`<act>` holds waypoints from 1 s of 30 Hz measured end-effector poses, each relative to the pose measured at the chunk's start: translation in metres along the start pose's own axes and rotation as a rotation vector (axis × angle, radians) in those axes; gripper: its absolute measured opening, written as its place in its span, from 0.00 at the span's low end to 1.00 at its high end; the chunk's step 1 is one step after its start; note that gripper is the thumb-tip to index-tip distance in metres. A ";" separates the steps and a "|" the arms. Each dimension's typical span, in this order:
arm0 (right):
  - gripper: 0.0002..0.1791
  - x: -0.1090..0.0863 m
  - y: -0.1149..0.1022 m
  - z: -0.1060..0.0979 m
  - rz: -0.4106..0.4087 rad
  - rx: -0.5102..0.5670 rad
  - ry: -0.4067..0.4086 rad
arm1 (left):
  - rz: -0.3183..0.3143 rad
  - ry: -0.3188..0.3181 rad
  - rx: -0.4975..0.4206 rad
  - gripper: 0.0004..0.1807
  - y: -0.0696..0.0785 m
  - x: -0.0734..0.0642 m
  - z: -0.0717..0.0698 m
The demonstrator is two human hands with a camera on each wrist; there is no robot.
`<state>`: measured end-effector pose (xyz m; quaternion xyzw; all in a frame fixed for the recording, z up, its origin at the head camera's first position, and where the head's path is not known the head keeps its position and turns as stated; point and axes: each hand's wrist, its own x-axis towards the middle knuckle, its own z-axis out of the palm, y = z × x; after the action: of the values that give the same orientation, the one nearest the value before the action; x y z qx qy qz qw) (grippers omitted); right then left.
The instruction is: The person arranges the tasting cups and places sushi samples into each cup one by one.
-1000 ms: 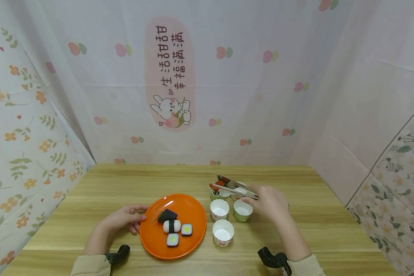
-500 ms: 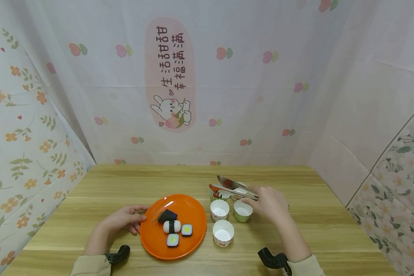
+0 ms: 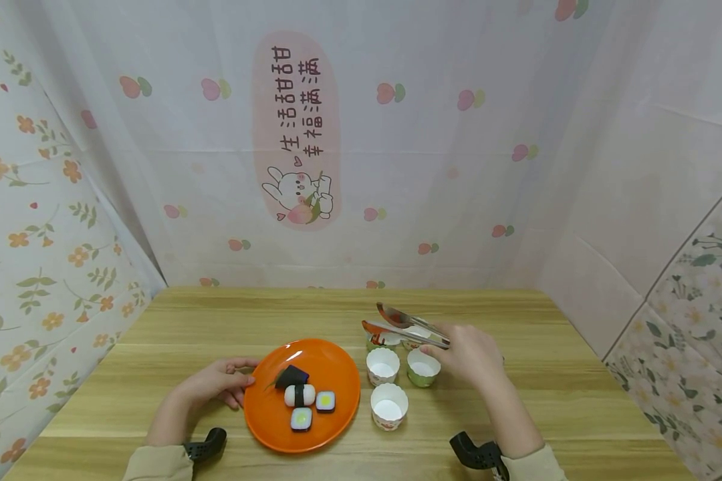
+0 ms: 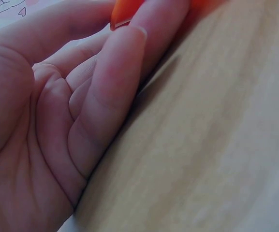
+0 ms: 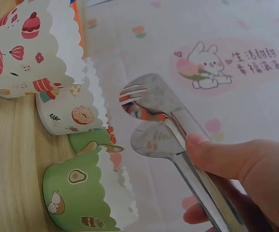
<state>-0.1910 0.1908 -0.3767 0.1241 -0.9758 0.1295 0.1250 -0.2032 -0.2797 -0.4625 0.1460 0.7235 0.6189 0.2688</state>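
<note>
My right hand (image 3: 472, 351) grips metal tongs (image 5: 183, 159) in its fingers. The tongs' two arms stand apart, with no piece between their tips, over the back-left green paper cup (image 3: 370, 345). A red piece (image 5: 111, 134) shows at that cup's rim in the right wrist view; most of it is hidden. My left hand (image 3: 216, 384) holds the left rim of the orange plate (image 3: 337, 364), thumb and fingers at its edge. On the plate lie a dark wedge-shaped piece (image 3: 293, 376), a white piece with a black band (image 3: 299, 394) and two toy sushi rolls (image 3: 325, 401).
Several paper cups stand right of the plate. A patterned white cup (image 3: 390, 404) is nearest me, another white cup (image 3: 383, 364) is behind it, and a green cup (image 3: 423, 369) is close under my right hand. A printed curtain (image 3: 457, 167) hangs behind the wooden table (image 3: 228, 310).
The red-and-black piece between the tongs' tips has dropped lower, to the back-left cup. The tongs' tips have spread and shifted slightly left. My left hand and the plate have stayed put.
</note>
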 end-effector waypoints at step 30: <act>0.34 -0.004 -0.021 -0.009 -0.018 0.023 -0.027 | 0.013 0.017 0.006 0.29 0.000 -0.002 0.001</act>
<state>-0.1793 0.1746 -0.3653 0.1358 -0.9747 0.1381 0.1115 -0.2017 -0.2800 -0.4617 0.1461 0.7265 0.6197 0.2585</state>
